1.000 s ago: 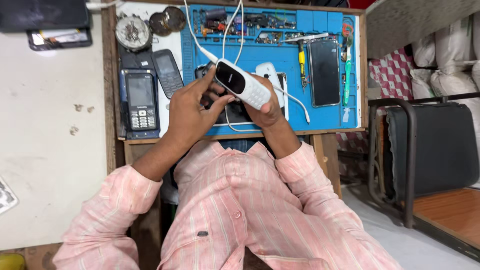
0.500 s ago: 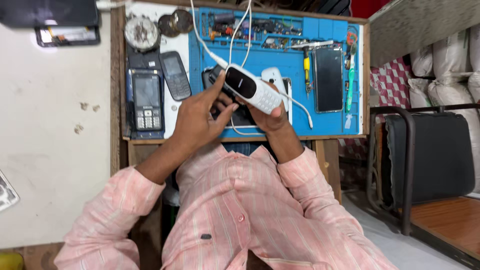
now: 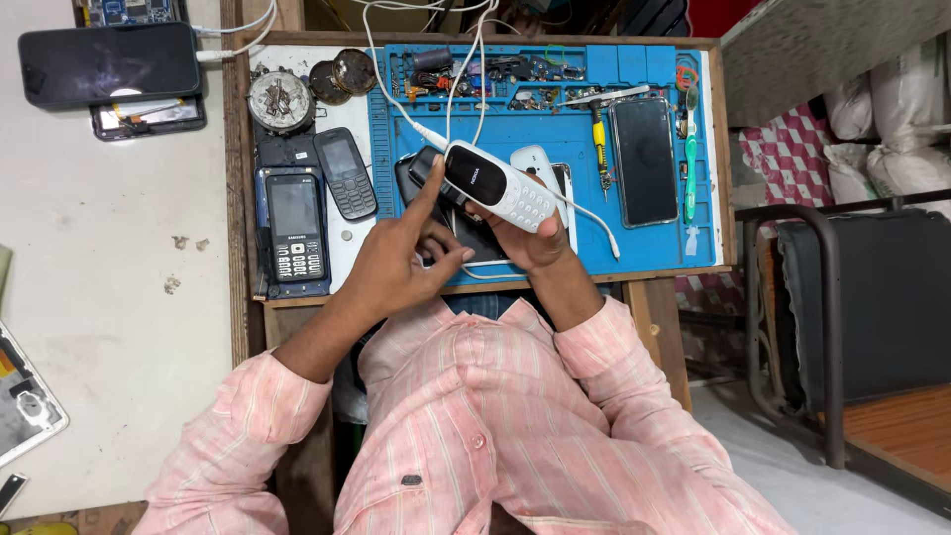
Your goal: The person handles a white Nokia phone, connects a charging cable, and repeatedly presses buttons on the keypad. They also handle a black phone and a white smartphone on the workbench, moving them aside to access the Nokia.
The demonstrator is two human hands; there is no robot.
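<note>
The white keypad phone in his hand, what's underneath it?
Under the white keypad phone, held by the right hand, lie a dark phone and the blue mat; the rest is covered.

A phone repair workshop. A blue mat (image 3: 535, 134) at upper centre of the desk (image 3: 297, 297) holds screwdrivers (image 3: 598, 139), parts and several phones (image 3: 295, 230).
</note>
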